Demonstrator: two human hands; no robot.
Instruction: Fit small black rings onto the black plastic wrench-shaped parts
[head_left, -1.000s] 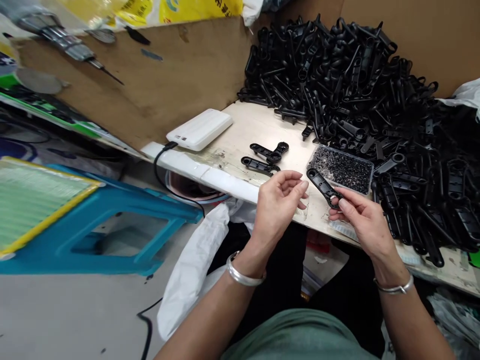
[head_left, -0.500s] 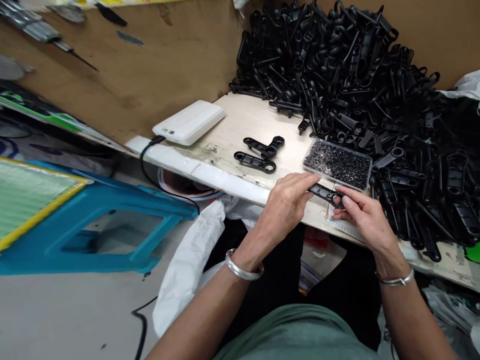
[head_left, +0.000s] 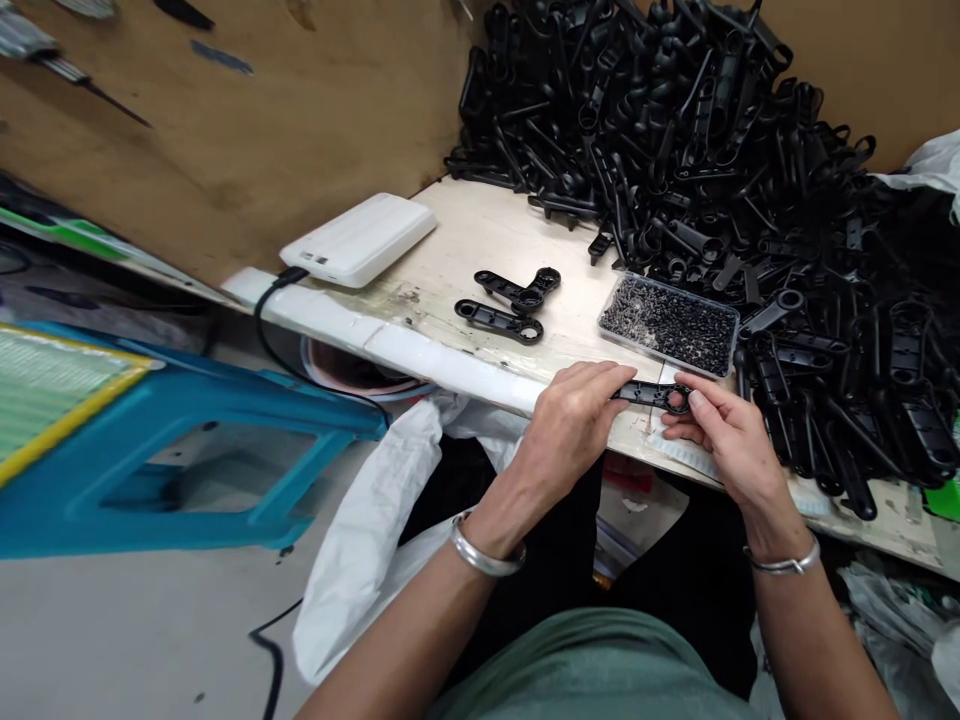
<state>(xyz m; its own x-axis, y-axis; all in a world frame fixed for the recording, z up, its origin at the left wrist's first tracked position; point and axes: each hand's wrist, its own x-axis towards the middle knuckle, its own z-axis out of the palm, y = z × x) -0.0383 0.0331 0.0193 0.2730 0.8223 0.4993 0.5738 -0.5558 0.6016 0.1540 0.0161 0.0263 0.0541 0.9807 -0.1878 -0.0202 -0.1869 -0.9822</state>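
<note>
Black plastic lever (head_left: 646, 394) spans both hands near the clear box (head_left: 663, 355): left hand (head_left: 571, 418) pinching one end, right hand (head_left: 739, 440) gripping the ring end. Looks like a positioning step; shifting it calls for matched fingertips.

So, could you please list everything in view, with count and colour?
held part: one, black, between both hands
loose parts: a few, black, mid-table
heaped parts: uncountable, black, table's back and right
clear box: one, near the hands
small pieces: many, mostly black, inside it
white device: one, table's left
cable: one, black, at the device
table: one, pale, centre
panel: one, brown, back left
pointed tool: one, silver, upper left
stool: one, blue, left
bracelets: two, silver, wrists
shirt: one, green, bottom
left hand, right hand: two, centre
</note>
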